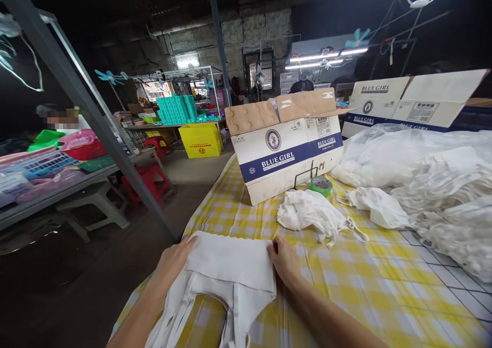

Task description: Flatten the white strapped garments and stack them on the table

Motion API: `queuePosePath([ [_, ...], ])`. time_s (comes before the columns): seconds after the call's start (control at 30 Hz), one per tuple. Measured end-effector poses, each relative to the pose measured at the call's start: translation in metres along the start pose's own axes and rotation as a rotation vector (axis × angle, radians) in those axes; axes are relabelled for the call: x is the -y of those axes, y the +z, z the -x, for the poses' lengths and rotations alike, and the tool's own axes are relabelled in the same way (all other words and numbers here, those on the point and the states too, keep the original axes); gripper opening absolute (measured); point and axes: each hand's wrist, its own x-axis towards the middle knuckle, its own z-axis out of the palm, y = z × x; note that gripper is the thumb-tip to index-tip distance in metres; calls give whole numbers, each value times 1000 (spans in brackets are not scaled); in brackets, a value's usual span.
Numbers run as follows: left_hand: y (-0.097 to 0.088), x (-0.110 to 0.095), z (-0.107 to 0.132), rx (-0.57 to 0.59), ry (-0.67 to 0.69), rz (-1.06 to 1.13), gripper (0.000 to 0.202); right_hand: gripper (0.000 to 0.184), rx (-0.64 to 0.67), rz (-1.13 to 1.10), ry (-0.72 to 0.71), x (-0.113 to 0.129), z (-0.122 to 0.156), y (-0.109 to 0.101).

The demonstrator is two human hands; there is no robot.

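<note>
A white garment [226, 268] lies folded flat on the yellow checked tablecloth [365, 286] in front of me. My left hand [175, 258] rests on its left edge, fingers stretched flat along the fabric. At the right edge my right hand [285, 261] pinches the top right corner with curled fingers. The garment's straps and lower part hang toward me between my forearms.
A "BLUE GIRL" cardboard box [286, 150] stands at the table's far side with a green tape roll [321, 185] beside it. Crumpled white garments [315, 212] lie mid-table; a big heap in plastic [430, 184] fills the right. A slanted metal post [96, 117] and red stools [148, 181] stand left.
</note>
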Motion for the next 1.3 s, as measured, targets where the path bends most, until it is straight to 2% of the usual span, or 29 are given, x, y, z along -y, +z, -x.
queuePosePath([
  [0.07,1,-6,5,-103,25,-130,56,5,-44,-19,-16,-1,4,-2],
  [0.17,10,-21,12,-302,64,-193,43,22,-108,-28,-97,-4,16,-6],
  [0.23,17,-32,15,-320,96,-162,39,29,-96,-33,-172,-6,25,-10],
  [0.3,19,-41,16,-282,94,-149,37,30,-82,-39,-210,-11,33,-15],
  [0.43,7,-68,13,-312,97,-139,38,31,-194,38,-266,-35,30,-35],
  [0.53,-5,-109,13,-340,188,-35,42,35,-358,174,-216,-65,1,-64],
  [0.6,-10,-148,16,-307,274,51,43,40,-468,238,-79,-86,-25,-89],
  [0.67,-12,-189,22,-267,368,135,47,45,-510,277,14,-100,-52,-114],
  [0.73,-12,-228,29,-248,459,226,56,47,-470,314,-9,-104,-72,-134],
  [0.83,-4,-273,36,-221,533,339,64,47,-314,374,-215,-88,-87,-149],
  [0.9,4,-291,38,-191,537,386,62,46,-143,396,-412,-69,-88,-144],
  [0.97,12,-302,40,-197,520,422,56,47,38,391,-535,-52,-85,-131],
  [1.03,15,-306,43,-238,506,447,52,44,139,378,-519,-40,-80,-113],
  [1.13,13,-308,52,-266,495,454,51,25,137,375,-369,-35,-74,-93],
  [1.2,10,-309,56,-279,476,442,49,18,107,370,-283,-36,-75,-90],
  [1.3,10,-310,58,-289,480,416,49,30,31,348,-164,-37,-87,-106],
])
